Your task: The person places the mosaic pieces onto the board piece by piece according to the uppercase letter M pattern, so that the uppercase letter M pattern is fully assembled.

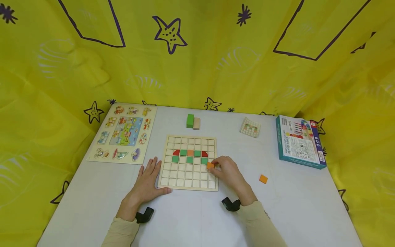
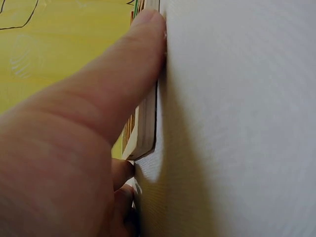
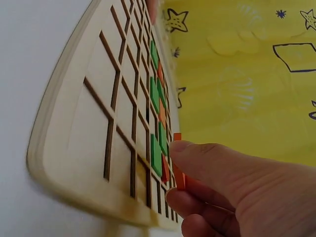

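Note:
My right hand (image 1: 227, 171) pinches an orange square tile (image 1: 210, 165) between thumb and fingers, over the right side of a wooden grid board (image 1: 187, 188). Seen from the right wrist, that tile stands on edge in the fingertips, above the board's surface. My left hand (image 1: 148, 183) lies with fingers spread along the board's left side, its thumb (image 2: 116, 79) against the near edge. Set in the board are two red rounded pieces (image 1: 176, 152), one orange tile (image 1: 190, 153) between them, and several green square tiles (image 1: 189, 160).
Another orange tile (image 1: 263, 179) lies on the white table to the right. Behind the board stand a green block (image 1: 190, 121) and a plain wooden block (image 1: 196, 124). A patterned card (image 1: 250, 127) and a boxed set (image 1: 300, 141) are at right, a picture puzzle (image 1: 105, 157) at left.

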`<state>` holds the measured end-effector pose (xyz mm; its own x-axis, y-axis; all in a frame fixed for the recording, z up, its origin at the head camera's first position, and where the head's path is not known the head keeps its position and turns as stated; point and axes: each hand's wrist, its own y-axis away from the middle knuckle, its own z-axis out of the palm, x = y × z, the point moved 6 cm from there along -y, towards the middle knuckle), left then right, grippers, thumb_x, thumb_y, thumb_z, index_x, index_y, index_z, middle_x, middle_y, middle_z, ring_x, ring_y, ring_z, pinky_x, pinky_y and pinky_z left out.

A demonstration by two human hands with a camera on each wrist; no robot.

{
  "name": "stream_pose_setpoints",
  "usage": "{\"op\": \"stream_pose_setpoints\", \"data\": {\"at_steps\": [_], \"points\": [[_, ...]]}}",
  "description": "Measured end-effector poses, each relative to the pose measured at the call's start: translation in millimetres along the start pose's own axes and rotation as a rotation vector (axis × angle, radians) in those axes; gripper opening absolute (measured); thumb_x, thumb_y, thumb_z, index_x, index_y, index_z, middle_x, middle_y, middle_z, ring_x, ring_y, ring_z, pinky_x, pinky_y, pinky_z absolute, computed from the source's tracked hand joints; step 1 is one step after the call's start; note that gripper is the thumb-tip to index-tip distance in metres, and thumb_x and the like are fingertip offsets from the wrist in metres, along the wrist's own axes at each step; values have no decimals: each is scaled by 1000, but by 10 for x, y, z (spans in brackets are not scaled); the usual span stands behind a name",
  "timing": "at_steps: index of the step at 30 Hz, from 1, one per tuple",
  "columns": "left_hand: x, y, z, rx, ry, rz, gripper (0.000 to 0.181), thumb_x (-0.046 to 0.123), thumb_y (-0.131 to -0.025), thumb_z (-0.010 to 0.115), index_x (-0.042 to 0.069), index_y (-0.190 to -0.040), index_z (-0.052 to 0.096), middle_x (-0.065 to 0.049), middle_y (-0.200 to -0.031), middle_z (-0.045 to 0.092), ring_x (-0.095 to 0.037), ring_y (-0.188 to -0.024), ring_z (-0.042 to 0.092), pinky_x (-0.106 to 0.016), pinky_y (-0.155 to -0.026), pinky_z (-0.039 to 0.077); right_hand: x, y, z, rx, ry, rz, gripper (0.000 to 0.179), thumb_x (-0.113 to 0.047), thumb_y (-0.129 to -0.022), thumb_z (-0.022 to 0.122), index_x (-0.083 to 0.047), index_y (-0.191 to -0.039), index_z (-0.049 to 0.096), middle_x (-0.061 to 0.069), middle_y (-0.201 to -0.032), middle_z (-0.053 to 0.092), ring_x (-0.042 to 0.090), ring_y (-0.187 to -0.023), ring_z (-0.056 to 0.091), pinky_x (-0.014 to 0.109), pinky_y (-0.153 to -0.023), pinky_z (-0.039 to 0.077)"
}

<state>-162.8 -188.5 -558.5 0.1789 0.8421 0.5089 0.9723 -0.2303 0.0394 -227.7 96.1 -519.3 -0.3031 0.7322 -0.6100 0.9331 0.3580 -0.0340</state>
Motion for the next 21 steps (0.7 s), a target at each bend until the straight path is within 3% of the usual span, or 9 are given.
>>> {"op": "stream_pose_setpoints", "data": {"at_steps": [21], "points": [[4,3,-5,-13,6,4,115,61,-74,76,-5,-152,23,-21,-160,11,-38,-146,5,-60,-112,2,-644,-322,424,-80,42,-180,23,-22,-86,77,-4,-100,74,2,-95,69,19,-92,59,34,-84,48]]}}
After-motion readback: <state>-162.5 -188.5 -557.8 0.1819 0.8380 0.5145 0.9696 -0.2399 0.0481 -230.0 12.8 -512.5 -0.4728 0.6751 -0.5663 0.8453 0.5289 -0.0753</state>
